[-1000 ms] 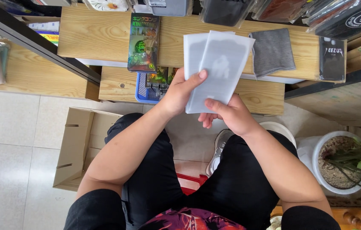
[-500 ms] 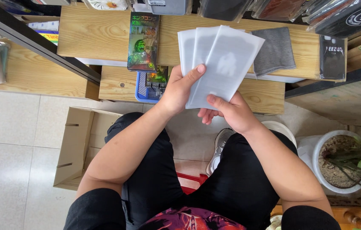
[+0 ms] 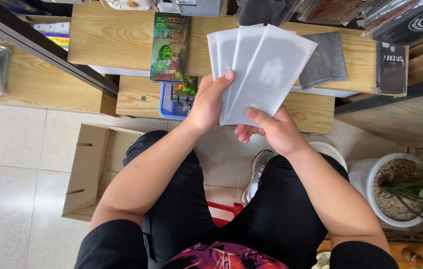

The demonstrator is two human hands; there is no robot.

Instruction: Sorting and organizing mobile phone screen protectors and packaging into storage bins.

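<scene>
Both my hands hold a fan of several thin white translucent packets [image 3: 258, 69] above my lap. My left hand [image 3: 210, 102] grips the fan's lower left edge, its thumb pressed over the front. My right hand [image 3: 271, 130] supports the lower right corner from beneath, with its thumb on the foremost packet. The packets are spread out sideways, each overlapping the one beside it. A faint grey shape shows through the front one.
A wooden shelf [image 3: 106, 37] ahead carries a dark green box [image 3: 169, 47], a grey cloth [image 3: 324, 61] and a black packet [image 3: 390, 67]. Below it sits a blue basket [image 3: 169, 102]. An open cardboard box [image 3: 91, 169] lies at left, a potted plant [image 3: 406, 192] at right.
The packets, two visible a second ago, have been fanned out wider into several. Both hands stayed in about the same place.
</scene>
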